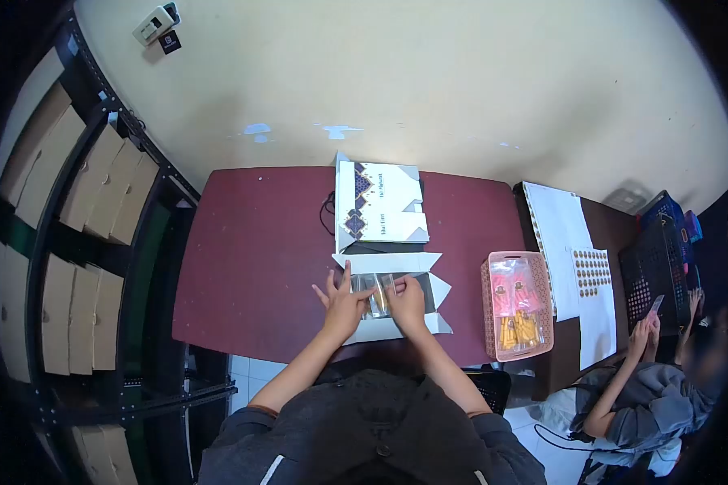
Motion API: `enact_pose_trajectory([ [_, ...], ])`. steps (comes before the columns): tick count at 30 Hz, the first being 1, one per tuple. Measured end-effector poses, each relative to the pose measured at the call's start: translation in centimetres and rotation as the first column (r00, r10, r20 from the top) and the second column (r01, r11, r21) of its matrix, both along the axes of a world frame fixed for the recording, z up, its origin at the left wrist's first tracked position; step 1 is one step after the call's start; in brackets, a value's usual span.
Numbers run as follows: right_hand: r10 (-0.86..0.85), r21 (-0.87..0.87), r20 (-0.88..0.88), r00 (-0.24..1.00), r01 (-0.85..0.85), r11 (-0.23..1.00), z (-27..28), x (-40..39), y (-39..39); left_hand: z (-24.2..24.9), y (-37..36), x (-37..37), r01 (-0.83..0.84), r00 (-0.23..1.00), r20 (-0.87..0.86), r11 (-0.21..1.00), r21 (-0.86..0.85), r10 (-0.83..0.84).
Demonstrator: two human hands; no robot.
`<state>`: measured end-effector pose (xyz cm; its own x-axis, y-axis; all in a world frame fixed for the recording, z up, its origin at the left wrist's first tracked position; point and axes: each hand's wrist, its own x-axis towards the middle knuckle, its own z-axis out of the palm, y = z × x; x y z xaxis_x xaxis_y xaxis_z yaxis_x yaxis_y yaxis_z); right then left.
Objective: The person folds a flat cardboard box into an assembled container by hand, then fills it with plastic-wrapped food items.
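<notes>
An open white cardboard box [390, 263] with raised flaps lies in front of me on the dark red table [259, 242]. Inside it, side by side, are clear plastic packets [374, 297] with brownish contents that I cannot make out. My left hand [344, 310] rests over the box's left side, fingers spread and thumb against a packet. My right hand [407, 305] reaches into the box from the right, its fingers pinched at the edge of a clear packet. The fingers partly hide the packets.
Behind the box lie printed white boxes [388, 202]. To the right stands a pink basket [491, 311] with pink and yellow packets, then sticker sheets [592, 273] and a dark crate [651, 275]. Another person [655, 404] sits at the right. Shelves with cartons [73, 315] stand left.
</notes>
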<state>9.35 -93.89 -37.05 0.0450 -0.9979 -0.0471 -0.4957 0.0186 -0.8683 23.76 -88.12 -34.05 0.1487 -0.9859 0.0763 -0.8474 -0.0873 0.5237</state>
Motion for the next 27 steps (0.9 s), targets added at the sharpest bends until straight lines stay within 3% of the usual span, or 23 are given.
enact_pose_trajectory([
  [3, 0.011, -0.111, -0.068, 0.998, -0.019, 0.994, 0.5, 0.1, 0.1, -0.1, -0.2, -0.2, 0.034, 0.999, 0.006, 0.994, 0.099, -0.035],
  [9, 0.054, -0.153, -0.033, 0.998, -0.058, 0.987, 0.7, 0.7, 0.4, 0.8, 0.1, -0.4, -0.015, 0.998, -0.062, 1.000, 0.014, 0.016],
  [15, 0.131, -0.153, 0.020, 0.991, -0.126, 0.980, -0.1, 2.2, 0.4, 1.5, 0.1, -0.1, -0.086, 0.996, -0.018, 0.996, 0.014, 0.086],
  [20, 0.138, -0.054, 0.105, 0.985, -0.133, 0.990, -1.6, 2.7, -0.1, 0.8, -0.3, 0.1, -0.107, 0.994, -0.007, 0.994, 0.014, 0.107],
  [23, 0.088, 0.201, 0.299, 0.950, -0.153, 0.968, -3.1, 1.9, -0.9, 0.9, -0.3, 0.1, -0.104, 0.994, -0.029, 0.995, -0.008, 0.103],
  [27, 0.256, 0.064, 0.191, 0.948, -0.272, 0.960, -1.6, 0.6, -0.3, 1.3, -0.2, -0.3, -0.130, 0.991, -0.026, 0.990, 0.048, 0.131],
])
